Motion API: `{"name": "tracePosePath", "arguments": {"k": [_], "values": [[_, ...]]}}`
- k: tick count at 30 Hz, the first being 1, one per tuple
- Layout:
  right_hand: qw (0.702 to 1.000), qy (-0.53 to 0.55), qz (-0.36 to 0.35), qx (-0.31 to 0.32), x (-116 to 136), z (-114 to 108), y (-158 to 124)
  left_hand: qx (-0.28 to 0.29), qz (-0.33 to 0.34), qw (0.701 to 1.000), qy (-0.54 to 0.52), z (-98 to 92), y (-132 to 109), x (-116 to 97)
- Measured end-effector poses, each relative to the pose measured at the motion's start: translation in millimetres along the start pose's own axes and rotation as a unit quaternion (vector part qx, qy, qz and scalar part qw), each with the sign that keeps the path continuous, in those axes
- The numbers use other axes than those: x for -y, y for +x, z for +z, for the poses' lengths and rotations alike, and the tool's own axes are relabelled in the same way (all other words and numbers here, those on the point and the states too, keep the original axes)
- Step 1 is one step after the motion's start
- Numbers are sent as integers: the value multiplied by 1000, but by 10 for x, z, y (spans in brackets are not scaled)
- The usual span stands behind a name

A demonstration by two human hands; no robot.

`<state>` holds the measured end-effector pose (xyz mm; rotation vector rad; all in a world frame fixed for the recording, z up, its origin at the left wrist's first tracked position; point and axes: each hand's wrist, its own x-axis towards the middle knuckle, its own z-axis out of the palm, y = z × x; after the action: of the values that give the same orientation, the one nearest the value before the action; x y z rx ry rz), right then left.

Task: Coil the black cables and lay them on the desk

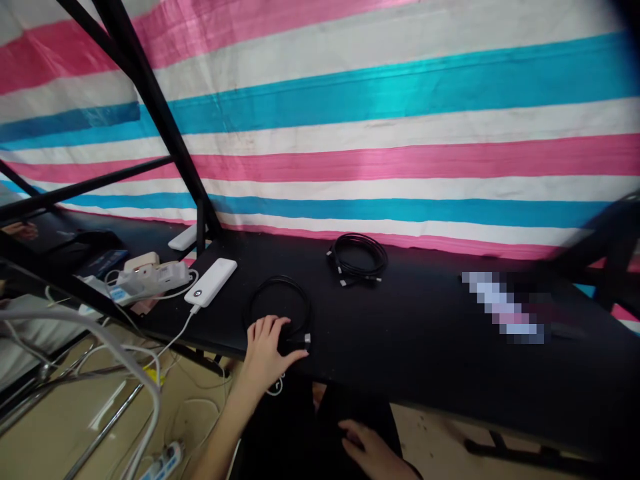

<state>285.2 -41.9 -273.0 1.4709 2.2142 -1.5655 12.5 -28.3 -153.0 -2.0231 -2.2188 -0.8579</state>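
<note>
My left hand [267, 348] rests at the front edge of the black desk, on the near side of a coiled black cable [306, 300]. Its thumb is spread away from the fingers, and the cable's metal-tipped plug [307, 340] lies in the gap between them. The fingertips touch or hover just over the coil; no firm grip shows. Below the desk edge, my right hand [369, 448] is over my lap, loosely bent with fingers apart and nothing visible in it. Farther back lies a second coiled black cable [357, 257] with several plugs.
On the left, a white power bank [213, 283] has a white cord plugged in. Beyond the black metal frame [173, 140] are a power strip [170, 275] with chargers and another person's hand [23, 231]. A pixelated object [503, 307] lies right. Striped sheeting [400, 157] hangs behind.
</note>
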Motion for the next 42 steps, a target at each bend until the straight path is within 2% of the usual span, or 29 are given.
{"name": "tracePosePath", "arguments": {"k": [2,4,7,11,14,17,19,21,23,24,26,29,31,35,38,42], "values": [[999,31,-13,-7,118,-62,-83,67,28,997,-13,-27,115,113],[998,45,-13,-34,218,-173,-157,117,60,991,-23,-44,123,206],[998,34,-3,-62,360,-377,-260,152,95,984,-18,-79,60,264],[997,34,-14,-64,609,-617,-404,175,122,977,15,-107,-8,224],[997,39,-41,-43,822,-754,-526,142,120,982,38,-110,-27,202],[996,58,-70,-11,986,-877,-631,102,119,988,8,-169,24,199],[993,70,-94,-17,1058,-957,-658,48,99,992,-58,-254,120,168],[986,88,-131,-55,1116,-1036,-623,-41,51,986,-154,-356,255,84],[970,120,-176,-118,1183,-1113,-520,-106,-6,958,-266,-444,401,-50],[958,143,-195,-153,1224,-1148,-447,-115,-31,939,-322,-476,466,-130],[929,200,-215,-224,1314,-1207,-279,-112,-69,896,-425,-509,563,-298],[887,284,-194,-307,1438,-1255,-49,-91,-115,828,-542,-512,627,-512],[878,320,-172,-312,1490,-1260,33,-85,-138,791,-590,-514,641,-598],[894,335,-161,-252,1530,-1250,-27,-123,-169,747,-630,-579,674,-624],[907,244,-178,-293,1522,-1276,-182,-132,-180,725,-652,-658,686,-568],[901,137,-237,-336,1465,-1363,-376,-104,-209,689,-686,-758,659,-524]]}}
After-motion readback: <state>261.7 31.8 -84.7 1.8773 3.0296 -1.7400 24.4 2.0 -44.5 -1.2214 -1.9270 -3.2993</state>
